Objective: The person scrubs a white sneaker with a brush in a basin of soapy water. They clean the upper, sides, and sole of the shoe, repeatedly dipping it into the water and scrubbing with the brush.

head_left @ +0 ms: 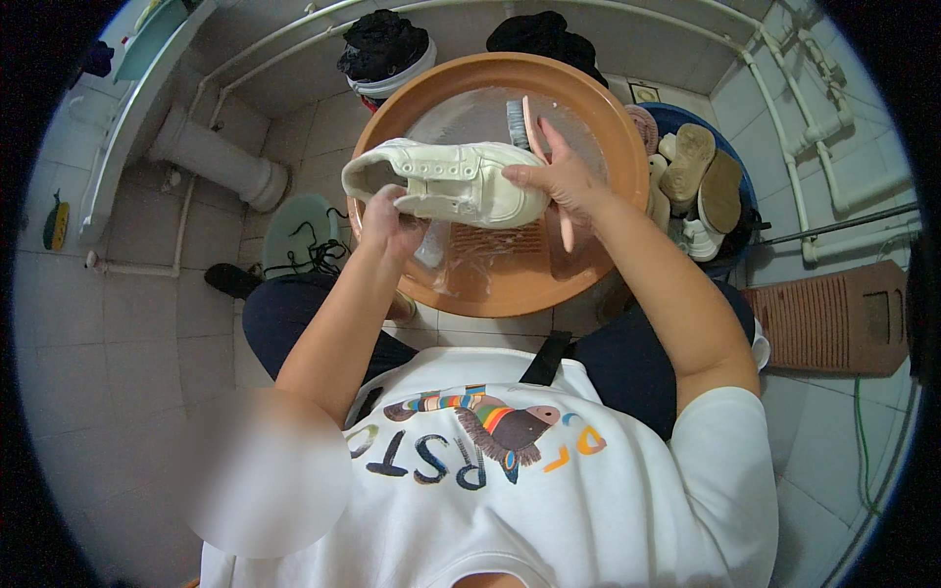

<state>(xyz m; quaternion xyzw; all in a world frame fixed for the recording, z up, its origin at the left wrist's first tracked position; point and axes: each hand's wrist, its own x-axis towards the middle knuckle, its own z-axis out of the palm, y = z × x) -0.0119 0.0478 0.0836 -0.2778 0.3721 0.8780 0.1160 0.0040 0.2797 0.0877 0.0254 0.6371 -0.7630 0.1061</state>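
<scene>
The wide orange basin (pixel 515 64) sits in front of the person's knees, holding cloudy water. The right forearm (pixel 662 269) slants inward from the lower right; the left forearm (pixel 333 314) rises more steeply from the lower left. Above the basin, the white shoe (pixel 451 181) is held sideways, toe to the right, opening to the left. The right hand (pixel 569 178) presses its thumb on the toe and also grips the brush (pixel 531 125), whose grey bristles face left. The left hand (pixel 390 225) is closed on the heel end, fingers partly hidden.
</scene>
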